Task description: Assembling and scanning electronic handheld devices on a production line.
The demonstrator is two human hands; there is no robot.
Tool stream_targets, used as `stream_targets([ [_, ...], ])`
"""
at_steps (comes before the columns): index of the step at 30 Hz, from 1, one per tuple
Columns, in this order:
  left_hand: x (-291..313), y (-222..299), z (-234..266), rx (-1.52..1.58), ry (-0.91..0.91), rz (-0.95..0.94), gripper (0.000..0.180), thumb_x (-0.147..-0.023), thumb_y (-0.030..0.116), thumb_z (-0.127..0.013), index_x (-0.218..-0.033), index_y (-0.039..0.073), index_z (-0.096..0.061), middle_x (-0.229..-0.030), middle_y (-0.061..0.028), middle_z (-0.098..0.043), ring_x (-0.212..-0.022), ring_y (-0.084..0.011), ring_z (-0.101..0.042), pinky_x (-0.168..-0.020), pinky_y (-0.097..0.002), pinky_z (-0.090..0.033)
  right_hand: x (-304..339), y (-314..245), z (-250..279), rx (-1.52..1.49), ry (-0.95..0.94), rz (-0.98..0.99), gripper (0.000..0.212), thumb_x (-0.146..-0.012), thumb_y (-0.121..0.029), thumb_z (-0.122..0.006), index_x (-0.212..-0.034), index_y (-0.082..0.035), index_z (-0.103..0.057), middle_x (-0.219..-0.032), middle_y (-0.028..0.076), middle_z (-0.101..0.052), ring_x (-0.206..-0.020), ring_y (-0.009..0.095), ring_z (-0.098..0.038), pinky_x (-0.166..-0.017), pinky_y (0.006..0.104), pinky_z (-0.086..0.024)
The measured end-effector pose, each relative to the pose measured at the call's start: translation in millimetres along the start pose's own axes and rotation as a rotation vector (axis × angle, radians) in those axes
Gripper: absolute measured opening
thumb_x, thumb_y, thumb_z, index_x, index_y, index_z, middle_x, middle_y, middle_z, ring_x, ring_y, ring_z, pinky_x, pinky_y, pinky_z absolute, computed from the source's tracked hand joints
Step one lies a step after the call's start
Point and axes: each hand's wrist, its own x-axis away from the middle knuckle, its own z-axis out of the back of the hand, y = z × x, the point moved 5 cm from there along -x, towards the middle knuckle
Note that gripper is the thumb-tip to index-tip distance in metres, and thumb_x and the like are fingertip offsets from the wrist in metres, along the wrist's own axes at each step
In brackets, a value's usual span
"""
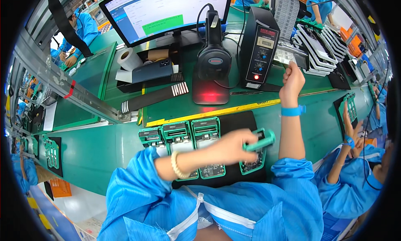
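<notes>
"What are your hands busy with?"

"My left hand (239, 148) is pinching a green piece (267, 141), blurred, right of centre in the frame, over a green-framed board (253, 165) on the black mat (237, 120). I can't tell whether the two are joined."

"And the right?"

"My right hand (292, 84) is up at the upper right, fingers curled, tips at the pale label strip (285, 55) beside the black dispenser (257, 53). Whether they grip a label, I cannot tell."

"So which step is this?"

"Fetching a label, I'd judge, while the left handles the green piece."

"What does the next move call for?"

"Probably a clean peel by its edge, then a steady left hand and careful lining up before I press anything down."
</notes>
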Motion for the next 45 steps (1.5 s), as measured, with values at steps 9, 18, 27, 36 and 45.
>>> stream_targets([
  [9, 91.4, -17.6, 51.4, 0.774, 0.701, 0.19, 0.007, -0.071, 0.004, -0.059, -0.076, 0.004, -0.054, -0.082, -0.0041, -0.057, -0.075, -0.0121, -0.054, -0.069, -0.0292, -0.044, 106.1, 68.6, -56.8, 0.295, -0.741, -0.53, 0.018, -0.078, -0.021, -0.053, -0.087, -0.006, -0.059, -0.073, -0.003, -0.052, -0.057, 0.004, -0.042, -0.045, 0.017, -0.028],
  [18, 84.4, -36.7, 119.3, 0.928, 1.121, 0.039, 0.007, -0.077, 0.009, -0.052, -0.079, 0.012, -0.046, -0.078, 0.0001, -0.054, -0.078, -0.0166, -0.055, -0.076, -0.0454, -0.042, 90.8, 32.5, -35.8, 0.019, -0.45, -0.41, 0.016, -0.076, -0.024, -0.058, -0.072, -0.009, -0.055, -0.066, -0.005, -0.045, -0.055, 0.003, -0.038, -0.047, 0.0185, -0.027],
  [27, 116.1, 9.2, 80.1, 0.058, 1.018, -0.057, 0.016, -0.063, 0.004, -0.064, -0.067, 0.004, -0.049, -0.068, -0.003, -0.051, -0.067, -0.0127, -0.05, -0.078, -0.033, -0.039, 173.6, -32.8, -63.5, -0.06, -1.108, -0.233, 0.021, -0.072, -0.01, -0.065, -0.087, -0.002, -0.052, -0.112, 0.009, -0.045, -0.099, 0.016, -0.045, -0.085, 0.029, -0.036],
  [36, 123.2, 69.9, 36.1, -0.688, 0.586, -0.612, 0.028, -0.048, 0.008, -0.071, -0.047, 0.007, -0.042, -0.057, -0.002, -0.044, -0.063, -0.0322, -0.051, -0.077, -0.0579, -0.038, 206.6, -67.4, -61.5, 0.105, -1.239, -0.099, 0.025, -0.07, -0.019, -0.068, -0.084, -0.006, -0.053, -0.119, 0.012, -0.045, -0.115, 0.03, -0.034, -0.095, 0.0382, -0.026],
  [45, 133.7, 25.3, 56.5, 0.261, 0.539, -0.129, 0.03, -0.063, 0.008, -0.069, -0.086, 0.005, -0.05, -0.095, -0.0105, -0.052, -0.098, -0.0236, -0.047, -0.091, -0.0392, -0.032, 222.9, -53.9, -6.9, 0.863, -1.039, 0.675, 0.039, -0.069, -0.002, -0.059, -0.107, -0.008, -0.056, -0.076, 0.005, -0.056, -0.058, 0.021, -0.051, -0.058, 0.032, -0.041],
])
